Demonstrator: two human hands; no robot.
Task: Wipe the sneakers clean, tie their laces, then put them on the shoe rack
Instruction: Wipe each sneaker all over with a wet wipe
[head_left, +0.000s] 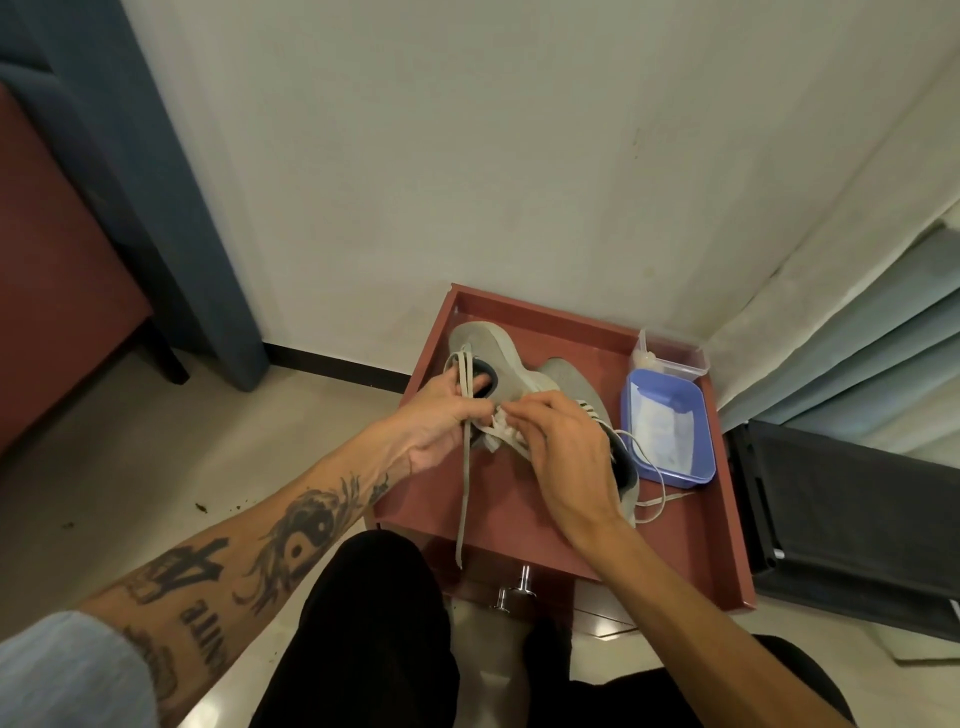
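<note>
On a red tray (540, 525) by the far wall, a left hand (441, 415) grips the left sneaker's (480, 340) loose lace (464, 493) while the right hand (563, 447) pinches a white wad (500, 420) beside it.

A pale blue-grey sleeve (67, 675) covers the left arm well back from the left hand (441, 421), ending in a soft rounded cuff. Between cuff and wrist the left forearm (270, 551) carries dark tattoos. A yin-yang disc (306, 535) ringed by jagged, flame-like swirls lies nearest the hand. Behind it are a large brush-stroke character (192, 566) and a line of block lettering (200, 613), and more dark patterning runs up to the sleeve edge. The right forearm (701, 613) behind the right hand (566, 447) is uncovered. Below both hands, plain black trousers (374, 634) cover the legs.
</note>
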